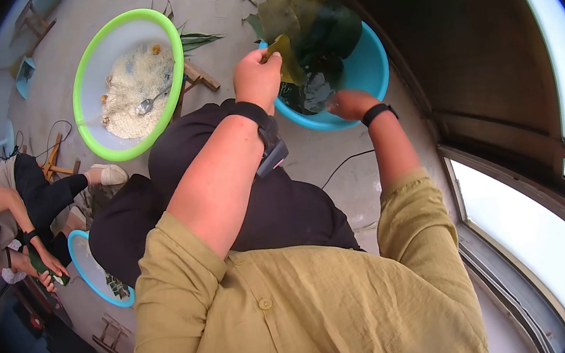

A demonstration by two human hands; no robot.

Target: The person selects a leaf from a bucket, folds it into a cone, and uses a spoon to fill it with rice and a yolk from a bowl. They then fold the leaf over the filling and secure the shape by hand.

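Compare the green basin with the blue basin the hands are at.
The green basin holds white rice and a metal spoon; the blue basin holds large dark green leaves. The left hand and right hand are at the blue basin; nobody touches the green one. Both are round plastic basins.

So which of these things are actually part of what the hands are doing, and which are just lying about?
In use:
- left hand, pinching a leaf
- right hand, at the rim of the blue basin
- wet leaves in that basin

Lying about:
- green basin of rice with a spoon
- small wooden stools
- second blue basin beside another person
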